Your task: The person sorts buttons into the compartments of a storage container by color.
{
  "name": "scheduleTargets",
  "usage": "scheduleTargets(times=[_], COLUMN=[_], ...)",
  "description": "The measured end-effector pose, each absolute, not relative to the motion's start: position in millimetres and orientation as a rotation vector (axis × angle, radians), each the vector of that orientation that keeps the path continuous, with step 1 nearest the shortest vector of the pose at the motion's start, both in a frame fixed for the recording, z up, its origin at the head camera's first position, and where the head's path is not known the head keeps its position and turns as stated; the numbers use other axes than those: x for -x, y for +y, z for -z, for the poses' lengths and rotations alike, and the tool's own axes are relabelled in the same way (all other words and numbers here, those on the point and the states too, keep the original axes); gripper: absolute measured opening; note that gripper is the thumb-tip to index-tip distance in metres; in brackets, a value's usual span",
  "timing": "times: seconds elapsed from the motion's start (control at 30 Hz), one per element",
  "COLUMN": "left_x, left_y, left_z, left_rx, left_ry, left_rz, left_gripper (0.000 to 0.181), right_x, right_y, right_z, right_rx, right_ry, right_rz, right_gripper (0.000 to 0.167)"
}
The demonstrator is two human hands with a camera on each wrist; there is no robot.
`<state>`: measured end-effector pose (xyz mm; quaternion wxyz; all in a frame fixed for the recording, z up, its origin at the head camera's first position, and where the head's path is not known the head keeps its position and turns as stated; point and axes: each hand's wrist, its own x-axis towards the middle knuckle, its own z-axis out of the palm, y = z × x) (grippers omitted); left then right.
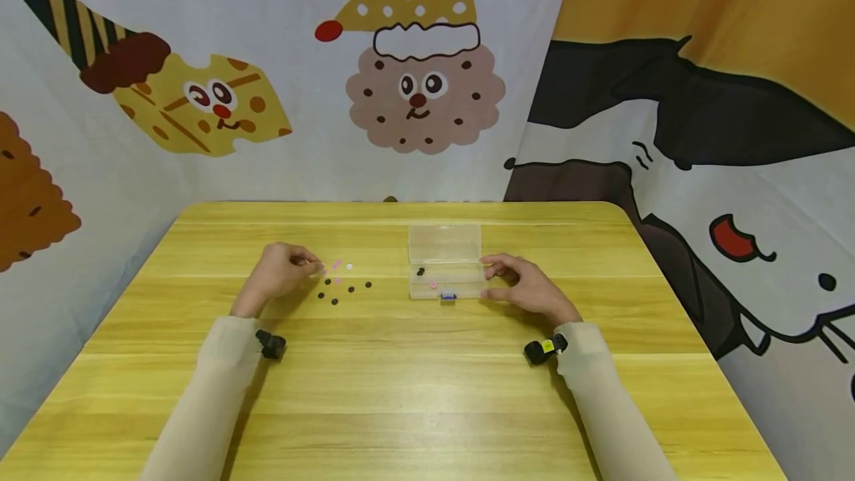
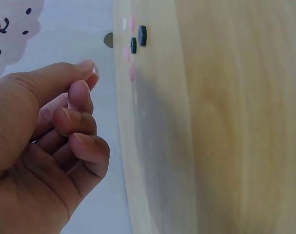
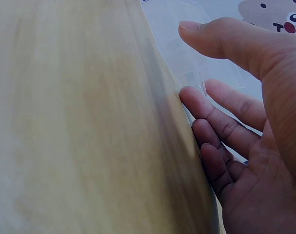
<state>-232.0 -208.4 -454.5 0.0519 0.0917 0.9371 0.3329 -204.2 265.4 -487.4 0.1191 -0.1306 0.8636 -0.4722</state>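
Observation:
On the table, my left hand (image 1: 283, 271) is at the left edge of a scatter of small round discs that look like buttons. Its thumb and index finger pinch a tiny white piece (image 2: 94, 70), mostly covered by the fingertips. A pink disc (image 1: 324, 272) lies right by those fingertips. Black discs (image 1: 351, 289), another pink disc (image 1: 337, 280) and a white one (image 1: 349, 266) lie near it. My right hand (image 1: 524, 284) rests at the right side of a clear plastic box (image 1: 461, 291), fingers loosely bent and touching its edge. Its thumb stands apart from the fingers.
The box's lid (image 1: 444, 243) is raised at the back, and a blue latch (image 1: 448, 296) is at its front. Inside are black discs (image 1: 420, 272) and a pink disc (image 1: 433, 286). The wooden table (image 1: 427, 392) ends at a printed cloth (image 1: 267, 177) behind.

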Motion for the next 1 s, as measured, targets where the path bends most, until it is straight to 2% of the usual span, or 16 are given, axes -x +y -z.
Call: scheduleTargets(times=[1.0], left_x=[226], left_y=[-180], left_z=[453], left_rx=[-0.365], left_ry=[2.761], left_rz=[-1.239], left_gripper=[0.018], right_x=[205], right_y=[266], right_z=[488], right_rx=[0.384], right_ry=[2.514], right_rz=[1.399], right_gripper=[0.064])
